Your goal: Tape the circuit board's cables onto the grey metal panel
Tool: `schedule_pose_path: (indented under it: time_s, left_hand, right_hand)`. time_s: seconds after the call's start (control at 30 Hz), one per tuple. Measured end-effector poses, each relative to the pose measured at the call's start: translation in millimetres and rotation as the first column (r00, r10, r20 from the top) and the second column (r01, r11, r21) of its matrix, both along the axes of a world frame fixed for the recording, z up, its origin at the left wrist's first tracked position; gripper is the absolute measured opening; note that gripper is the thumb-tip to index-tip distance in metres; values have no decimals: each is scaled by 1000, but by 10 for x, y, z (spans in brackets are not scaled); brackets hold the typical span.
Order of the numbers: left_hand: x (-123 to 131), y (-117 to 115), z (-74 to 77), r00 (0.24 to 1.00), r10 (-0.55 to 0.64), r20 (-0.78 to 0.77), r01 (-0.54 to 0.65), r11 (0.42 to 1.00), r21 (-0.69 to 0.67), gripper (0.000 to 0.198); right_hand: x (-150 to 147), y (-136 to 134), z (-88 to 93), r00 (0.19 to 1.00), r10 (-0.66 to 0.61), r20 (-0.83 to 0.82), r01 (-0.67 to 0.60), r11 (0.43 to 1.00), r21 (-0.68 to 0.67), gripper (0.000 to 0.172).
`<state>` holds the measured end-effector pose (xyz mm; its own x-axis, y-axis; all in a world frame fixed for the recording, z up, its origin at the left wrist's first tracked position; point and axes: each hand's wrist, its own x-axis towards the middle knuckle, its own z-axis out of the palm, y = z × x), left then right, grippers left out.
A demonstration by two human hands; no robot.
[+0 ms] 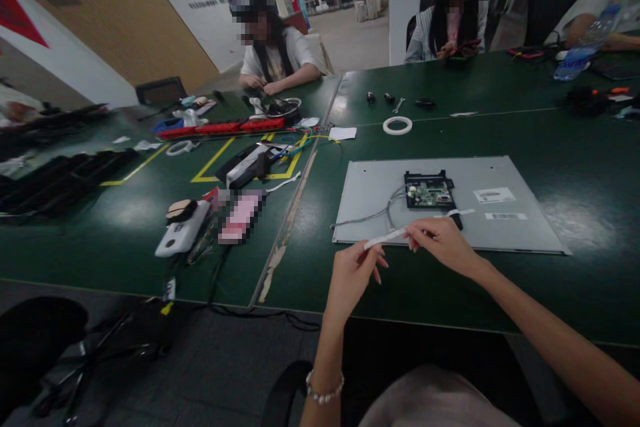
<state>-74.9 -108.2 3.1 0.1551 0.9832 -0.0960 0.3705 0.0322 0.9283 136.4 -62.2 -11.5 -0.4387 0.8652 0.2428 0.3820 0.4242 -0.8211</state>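
Note:
Between my two hands stretches a short strip of white tape (385, 239). My left hand (353, 273) pinches its left end, and my right hand (440, 240) pinches the other end. Both hands are above the near edge of a grey flat panel (480, 223) that lies on the green table. A green circuit board (429, 195) in a black bracket sits on the panel, with a grey cable (370, 217) running from it to the left. Another piece of white tape (461, 212) is stuck near the bracket's lower right corner.
A roll of white tape (397, 125) lies beyond the panel, near a small wrench (399, 105). On the left are a pink phone (243, 215), a white device (183, 230) and a black-and-white item (253, 163). People sit across the table (575, 147); a plastic bottle (583, 50) stands far right.

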Motion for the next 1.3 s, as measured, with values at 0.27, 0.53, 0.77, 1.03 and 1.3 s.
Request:
schedule_pose_path:
  time_s: [0.27,0.53,0.77,1.03,1.3]
  left_hand:
    - [34,30,72,984,174,27,-175,980,89,41]
    - [72,77,90,1000,-8,-20,11,989,145,23]
    - [76,52,75,998,52,34,-55,994,95,23]
    - [61,12,42,989,140,56,-145,985,97,23]
    - [-737,646,214,815,550,-185,-423,782,459,28]
  right_hand:
    - [39,-16,32,999,26,-40,-27,999,-28,35]
    - [30,-36,43,997,31,-77,-35,998,-56,38]
    - [15,-35,18,999,3,-41,-4,999,-38,38]
    - [-2,-47,-4,1000,-8,-26,7,999,-42,33]
    - [-15,-70,-59,1000,-1,-24,-3,990,-139,45]
